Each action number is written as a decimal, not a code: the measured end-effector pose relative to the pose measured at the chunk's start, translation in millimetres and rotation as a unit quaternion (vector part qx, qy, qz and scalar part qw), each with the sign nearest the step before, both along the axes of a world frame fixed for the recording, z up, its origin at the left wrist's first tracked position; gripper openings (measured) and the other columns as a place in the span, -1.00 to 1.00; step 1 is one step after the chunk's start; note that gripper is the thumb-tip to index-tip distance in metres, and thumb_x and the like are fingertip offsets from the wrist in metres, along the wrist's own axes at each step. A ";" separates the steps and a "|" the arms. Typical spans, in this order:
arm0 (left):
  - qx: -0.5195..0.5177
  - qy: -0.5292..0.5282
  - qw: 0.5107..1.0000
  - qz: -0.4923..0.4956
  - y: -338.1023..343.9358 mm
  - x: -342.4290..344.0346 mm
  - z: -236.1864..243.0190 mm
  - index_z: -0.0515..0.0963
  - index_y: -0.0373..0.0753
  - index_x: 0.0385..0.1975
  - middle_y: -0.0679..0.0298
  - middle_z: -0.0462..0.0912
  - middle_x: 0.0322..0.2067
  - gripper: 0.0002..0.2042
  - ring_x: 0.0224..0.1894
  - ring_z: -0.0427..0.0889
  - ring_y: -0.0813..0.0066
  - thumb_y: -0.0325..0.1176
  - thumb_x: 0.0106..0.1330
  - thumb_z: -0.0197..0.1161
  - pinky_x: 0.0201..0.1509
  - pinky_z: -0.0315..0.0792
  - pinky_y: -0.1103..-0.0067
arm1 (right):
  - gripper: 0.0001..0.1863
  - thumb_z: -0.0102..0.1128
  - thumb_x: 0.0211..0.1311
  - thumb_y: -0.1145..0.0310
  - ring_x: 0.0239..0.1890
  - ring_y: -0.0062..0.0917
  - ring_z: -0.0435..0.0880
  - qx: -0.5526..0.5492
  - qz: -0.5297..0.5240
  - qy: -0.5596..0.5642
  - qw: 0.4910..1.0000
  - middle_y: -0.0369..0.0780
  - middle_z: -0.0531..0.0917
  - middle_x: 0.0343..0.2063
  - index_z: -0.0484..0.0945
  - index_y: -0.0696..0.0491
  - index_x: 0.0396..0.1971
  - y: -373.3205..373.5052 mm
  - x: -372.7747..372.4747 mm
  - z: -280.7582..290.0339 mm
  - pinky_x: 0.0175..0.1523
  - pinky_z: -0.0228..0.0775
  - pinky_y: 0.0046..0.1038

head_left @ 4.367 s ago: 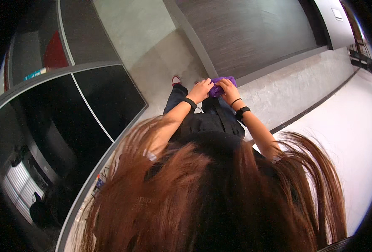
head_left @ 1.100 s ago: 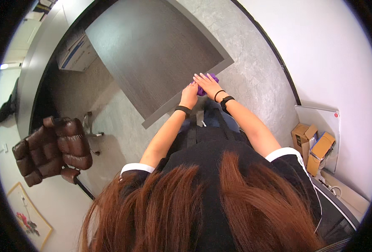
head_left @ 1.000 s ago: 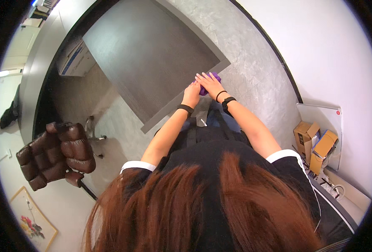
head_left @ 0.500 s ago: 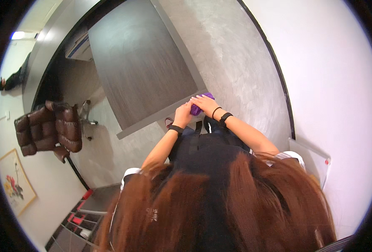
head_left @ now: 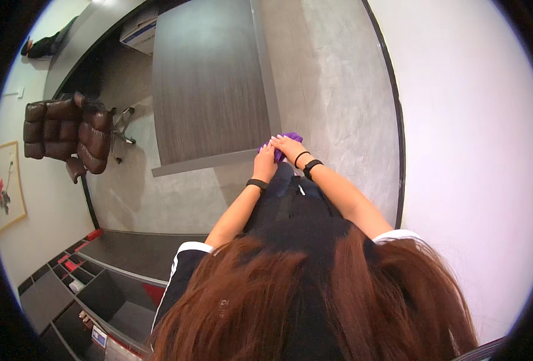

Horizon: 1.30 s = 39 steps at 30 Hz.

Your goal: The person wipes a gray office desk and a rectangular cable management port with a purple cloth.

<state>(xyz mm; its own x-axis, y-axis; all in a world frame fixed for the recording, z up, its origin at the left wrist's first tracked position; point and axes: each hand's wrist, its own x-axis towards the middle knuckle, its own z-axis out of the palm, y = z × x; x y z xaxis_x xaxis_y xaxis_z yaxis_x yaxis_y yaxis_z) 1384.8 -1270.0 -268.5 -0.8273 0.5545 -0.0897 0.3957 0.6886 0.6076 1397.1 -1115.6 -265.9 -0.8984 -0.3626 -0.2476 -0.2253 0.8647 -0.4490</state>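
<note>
A bunched purple cloth (head_left: 294, 138) is between my two hands, close to the near right corner of a dark wood-grain desk (head_left: 209, 96). My left hand (head_left: 266, 163) is closed on the cloth's left side. From the right, my right hand (head_left: 288, 147) lies over the cloth with its fingers curled round it, and the fingertips of both hands meet. The hands cover much of the cloth. Whether it touches the desk's grey edge, I cannot tell. Dark bands circle both wrists.
A brown padded office chair (head_left: 68, 132) stands left of the desk, with a box (head_left: 139, 37) beyond it. Dark shelving (head_left: 125, 301) fills the lower left. A white wall (head_left: 459, 150) runs along the right. Another person's dark-clothed legs (head_left: 50, 43) show at the far upper left.
My view has turned, so the desk now stands straighter and more of the shelving shows at lower left. Both hands keep the purple cloth near the desk's corner.
</note>
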 end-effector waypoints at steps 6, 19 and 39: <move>0.028 -0.020 0.997 0.064 8.9 -2.6 -19.9 0.47 -0.30 -0.05 -0.03 0.57 -0.11 -0.57 -0.02 0.53 0.03 -0.50 -0.01 0.22 0.10 0.40 0.32 | -0.52 -0.08 0.17 0.50 0.21 -0.29 0.36 -0.008 0.026 -0.002 1.000 -0.15 0.38 0.17 0.30 0.09 0.15 11.0 -10.5 -10.9 0.29 0.19 -0.36; 0.143 -0.017 0.960 0.238 -7.1 -1.3 -70.2 0.52 -0.29 -0.11 0.00 0.56 -0.09 -0.64 0.02 0.52 0.07 -0.61 0.02 0.17 0.16 0.38 0.36 | -0.35 0.03 0.01 0.64 0.27 -0.29 0.27 -0.077 0.072 -0.046 0.993 -0.16 0.32 0.22 0.23 0.07 0.21 -6.9 -34.7 -48.2 0.31 0.15 -0.37; 0.130 -0.055 0.956 0.258 -35.3 5.6 -172.0 0.53 -0.31 -0.10 -0.05 0.58 -0.18 -0.59 -0.11 0.57 0.05 -0.60 -0.06 0.19 -0.01 0.46 0.35 | -0.41 0.18 -0.12 0.62 0.06 -0.28 0.50 -0.075 0.035 0.002 0.997 -0.20 0.51 0.05 0.45 -0.07 0.03 -32.4 -25.6 -167.2 0.12 0.39 -0.29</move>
